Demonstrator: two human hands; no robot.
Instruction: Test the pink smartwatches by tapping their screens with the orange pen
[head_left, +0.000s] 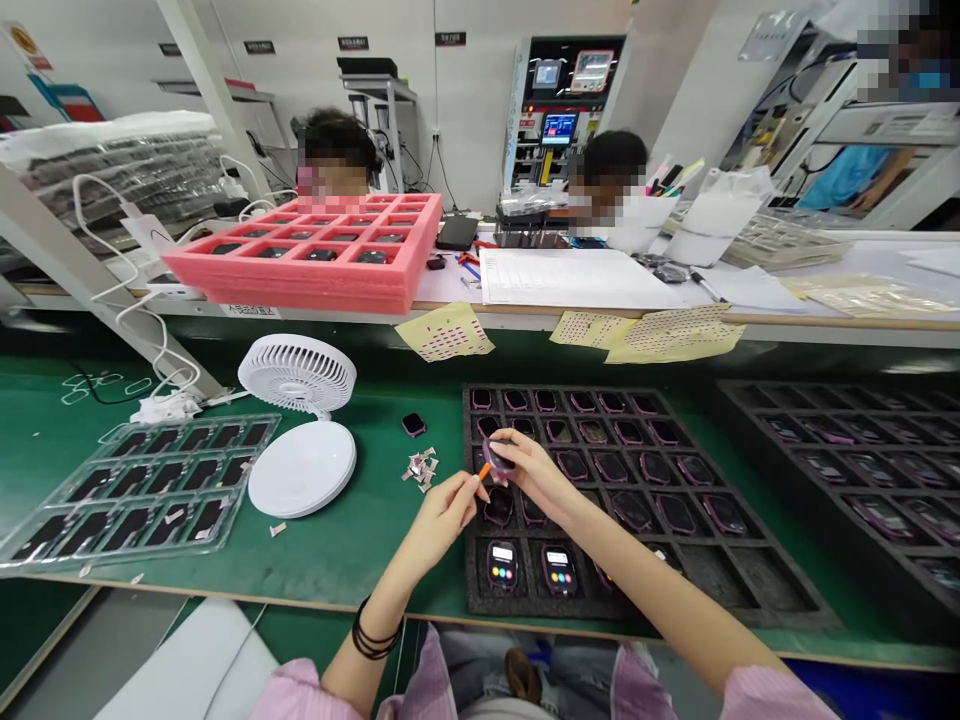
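Note:
Above the left part of a black foam tray (pixel 480 590), my right hand (pixel 536 475) is closed on a purple-rimmed smartwatch body (pixel 496 456), held tilted. A small orange stick-like tool (pixel 484 470) is pinched in my left hand (pixel 444 515), its tip touching or very near the watch's edge; its exact kind is unclear. Rows of similar watches fill much of the tray, and two in the front row, such as the lit watch (pixel 502 566), have glowing screens. My right forearm hides part of the tray.
Left of my hands lie a loose watch (pixel 413 425) and a heap of small pale tabs (pixel 420 467). Farther left stand a white fan (pixel 300 465) and a clear tray (pixel 217 540) of black pieces. Another foam tray (pixel 795 490) is at right. A pink foam tray (pixel 315 285) overhangs the shelf.

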